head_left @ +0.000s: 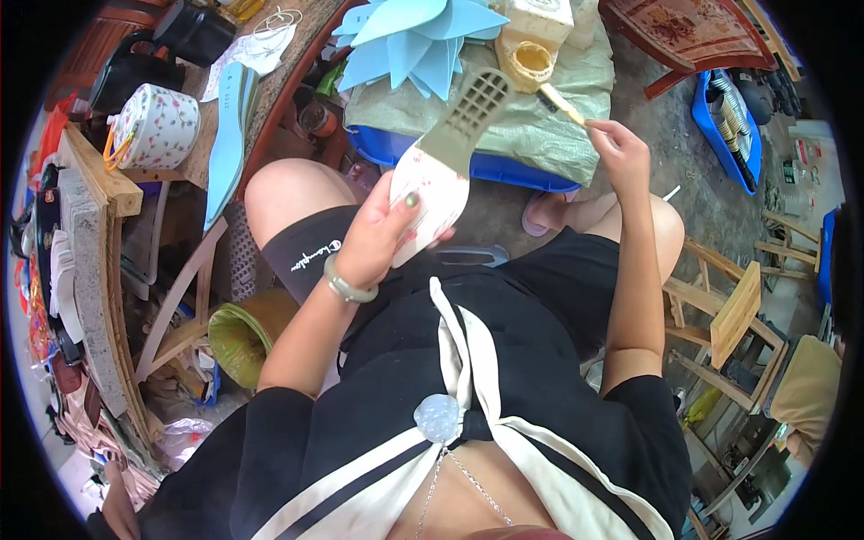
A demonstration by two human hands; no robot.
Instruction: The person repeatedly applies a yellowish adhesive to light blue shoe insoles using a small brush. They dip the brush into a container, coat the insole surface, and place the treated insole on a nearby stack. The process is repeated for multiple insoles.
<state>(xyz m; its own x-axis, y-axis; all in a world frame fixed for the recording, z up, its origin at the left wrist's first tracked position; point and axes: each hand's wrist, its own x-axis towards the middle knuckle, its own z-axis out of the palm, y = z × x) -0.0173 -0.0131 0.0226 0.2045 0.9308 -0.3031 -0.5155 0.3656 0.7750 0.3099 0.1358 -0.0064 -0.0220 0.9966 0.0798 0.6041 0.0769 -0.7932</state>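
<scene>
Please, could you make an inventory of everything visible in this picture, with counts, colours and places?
Sole piece: 1, white-pink and olive, centre
Container: 1, cream, top
Brush: 1, pale handle, below container
Cover: 1, pale green, under container
Flat pieces: several, light blue, top and upper left
Table: 1, brownish, upper left
Pot: 1, floral white, on table
Bin: 1, yellow-green, left
Tray: 1, blue, floor, right
Chair: 1, reddish-brown, upper right
Wooden furniture: count unclear, light brown, right
Other clutter: uncounted, mixed, both sides
Clothing: black and white, lower centre
Left hand: 1, holding sole piece
Right hand: 1, holding brush
</scene>
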